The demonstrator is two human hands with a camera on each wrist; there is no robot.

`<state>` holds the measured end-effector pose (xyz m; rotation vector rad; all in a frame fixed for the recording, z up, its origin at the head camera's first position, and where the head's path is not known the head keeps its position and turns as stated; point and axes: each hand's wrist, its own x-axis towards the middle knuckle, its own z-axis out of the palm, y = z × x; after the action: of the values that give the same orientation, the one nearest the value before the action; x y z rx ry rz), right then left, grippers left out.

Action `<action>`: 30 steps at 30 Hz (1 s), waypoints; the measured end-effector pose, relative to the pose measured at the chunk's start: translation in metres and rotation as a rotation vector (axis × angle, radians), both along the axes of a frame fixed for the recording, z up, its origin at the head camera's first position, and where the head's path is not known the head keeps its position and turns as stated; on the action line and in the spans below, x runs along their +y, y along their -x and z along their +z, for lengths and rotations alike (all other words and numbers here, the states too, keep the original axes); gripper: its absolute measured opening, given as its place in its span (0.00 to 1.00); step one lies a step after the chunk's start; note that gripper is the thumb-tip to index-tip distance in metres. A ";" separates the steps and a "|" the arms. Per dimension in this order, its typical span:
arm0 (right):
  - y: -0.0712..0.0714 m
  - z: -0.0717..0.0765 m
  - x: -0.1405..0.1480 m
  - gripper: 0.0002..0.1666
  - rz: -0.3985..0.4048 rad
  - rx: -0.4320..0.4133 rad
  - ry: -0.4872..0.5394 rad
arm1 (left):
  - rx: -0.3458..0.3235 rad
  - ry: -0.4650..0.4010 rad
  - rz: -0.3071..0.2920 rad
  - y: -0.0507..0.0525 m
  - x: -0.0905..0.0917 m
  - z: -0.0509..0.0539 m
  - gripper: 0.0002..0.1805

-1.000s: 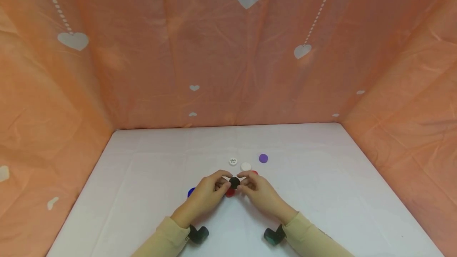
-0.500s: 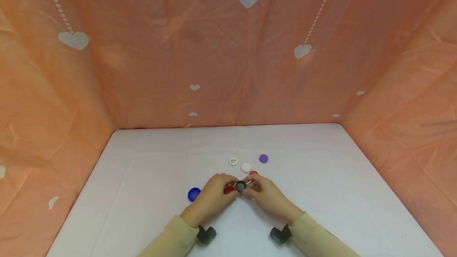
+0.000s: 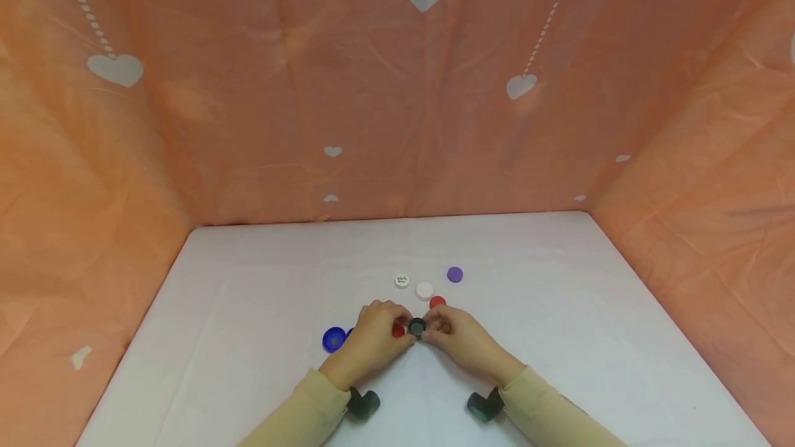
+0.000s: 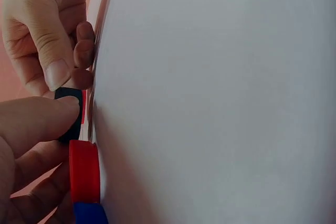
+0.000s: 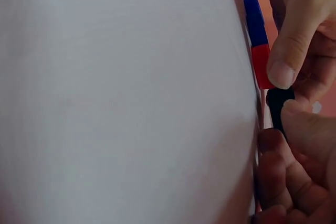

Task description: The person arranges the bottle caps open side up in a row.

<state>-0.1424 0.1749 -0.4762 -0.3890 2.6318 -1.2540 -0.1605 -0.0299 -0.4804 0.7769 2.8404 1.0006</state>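
Orange drape [image 3: 373,102]; between the table [image 3: 248,281] sides, left hand [image 3: 373,334] and right hand [image 3: 467,343] pinch the black cap [image 3: 417,327] (light, stiff, probably); rim's the best hold.

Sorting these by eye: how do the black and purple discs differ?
The black disc is held between the left hand and right hand; the purple disc lies untouched on the table. The black disc shows a rim round a paler centre; the purple disc shows a plain face. Both look round.
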 end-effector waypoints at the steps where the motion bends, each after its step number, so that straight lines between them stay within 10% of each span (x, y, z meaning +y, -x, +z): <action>1: 0.000 0.000 0.000 0.11 0.001 0.002 -0.008 | -0.007 0.002 0.003 0.000 0.000 0.001 0.13; 30: 0.003 0.004 0.016 0.16 -0.078 -0.027 0.034 | 0.004 0.052 -0.017 0.002 0.008 0.015 0.21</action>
<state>-0.1453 0.1909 -0.4724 -0.2755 2.6298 -1.3198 -0.1624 -0.0218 -0.4653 0.7979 2.8455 0.9208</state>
